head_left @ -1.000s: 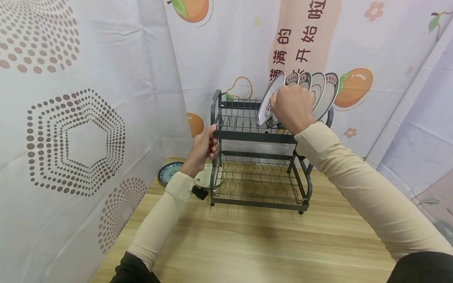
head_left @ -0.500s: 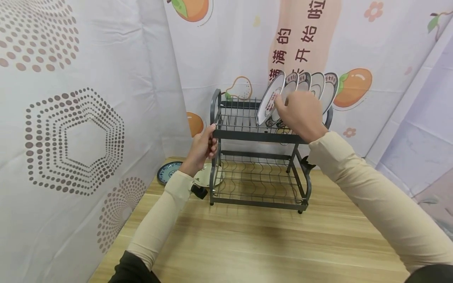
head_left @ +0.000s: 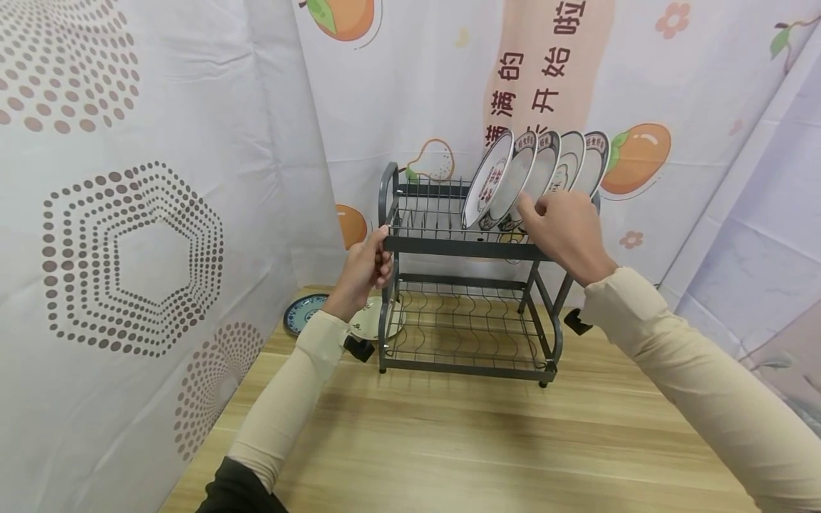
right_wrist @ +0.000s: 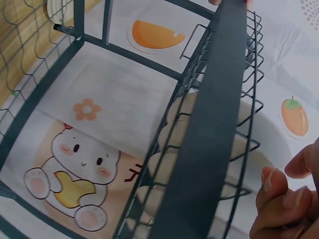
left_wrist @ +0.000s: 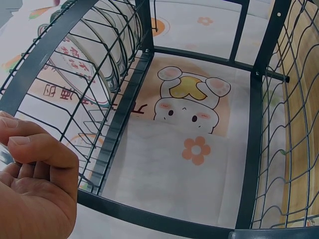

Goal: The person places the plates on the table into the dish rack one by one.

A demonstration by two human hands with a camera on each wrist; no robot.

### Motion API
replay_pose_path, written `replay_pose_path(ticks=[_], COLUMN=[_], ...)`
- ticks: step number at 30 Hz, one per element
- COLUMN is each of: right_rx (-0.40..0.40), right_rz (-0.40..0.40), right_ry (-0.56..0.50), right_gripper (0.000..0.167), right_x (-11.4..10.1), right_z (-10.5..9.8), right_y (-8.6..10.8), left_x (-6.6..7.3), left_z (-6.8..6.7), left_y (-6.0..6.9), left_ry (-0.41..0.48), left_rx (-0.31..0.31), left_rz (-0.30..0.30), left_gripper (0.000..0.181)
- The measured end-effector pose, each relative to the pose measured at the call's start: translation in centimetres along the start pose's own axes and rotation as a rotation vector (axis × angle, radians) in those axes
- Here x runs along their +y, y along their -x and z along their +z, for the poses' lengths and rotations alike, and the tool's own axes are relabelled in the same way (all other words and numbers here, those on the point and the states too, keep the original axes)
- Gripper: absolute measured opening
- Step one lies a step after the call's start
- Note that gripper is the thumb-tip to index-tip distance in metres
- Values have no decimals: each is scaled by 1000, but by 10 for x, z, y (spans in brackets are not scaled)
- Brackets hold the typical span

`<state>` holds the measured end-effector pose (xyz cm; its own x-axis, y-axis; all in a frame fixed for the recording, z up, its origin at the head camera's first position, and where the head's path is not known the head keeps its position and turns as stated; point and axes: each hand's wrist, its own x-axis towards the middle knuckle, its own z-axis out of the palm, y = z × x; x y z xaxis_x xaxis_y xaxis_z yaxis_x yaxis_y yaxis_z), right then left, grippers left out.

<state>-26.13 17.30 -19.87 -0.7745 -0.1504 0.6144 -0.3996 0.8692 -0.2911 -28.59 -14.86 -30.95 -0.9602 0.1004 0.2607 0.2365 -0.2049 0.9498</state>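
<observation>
A grey two-tier dish rack [head_left: 462, 247] stands on the wooden table. Several plates lean on edge in its upper tier at the right; the leftmost, a white plate [head_left: 486, 182] with red writing, tilts most. My left hand [head_left: 364, 274] grips the front left corner of the upper tier, thumb on the rail; in the left wrist view its fingers [left_wrist: 47, 149] curl beside the bar. My right hand [head_left: 567, 231] is in front of the plates, fingers loosely bent and nothing held. The right wrist view has these fingers [right_wrist: 279, 204] apart from the rack's wires.
On the table left of the rack lie a blue-rimmed plate [head_left: 300, 313] and a pale plate [head_left: 370, 319], partly hidden by my left arm and the rack. Printed curtains [head_left: 410, 85] hang behind and along both sides. The lower tier [head_left: 462, 328] bears wavy wires.
My right hand has come away from the plates, moving right and down toward me, with its fingers loosened. The leftmost plates are now uncovered. The left hand keeps its hold on the rack.
</observation>
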Motion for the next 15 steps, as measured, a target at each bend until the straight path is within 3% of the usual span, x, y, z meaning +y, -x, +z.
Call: replay_pose_path(ticks=[15], right_rx=[6], right_rz=[112], right_ry=[-32], right_gripper=[64], right_x=[48], right_z=[-10], right_y=[31], left_x=[-1], left_z=[0], left_y=[0], left_ry=[-9], left_rx=[-3], left_rz=[7], left_gripper=[56])
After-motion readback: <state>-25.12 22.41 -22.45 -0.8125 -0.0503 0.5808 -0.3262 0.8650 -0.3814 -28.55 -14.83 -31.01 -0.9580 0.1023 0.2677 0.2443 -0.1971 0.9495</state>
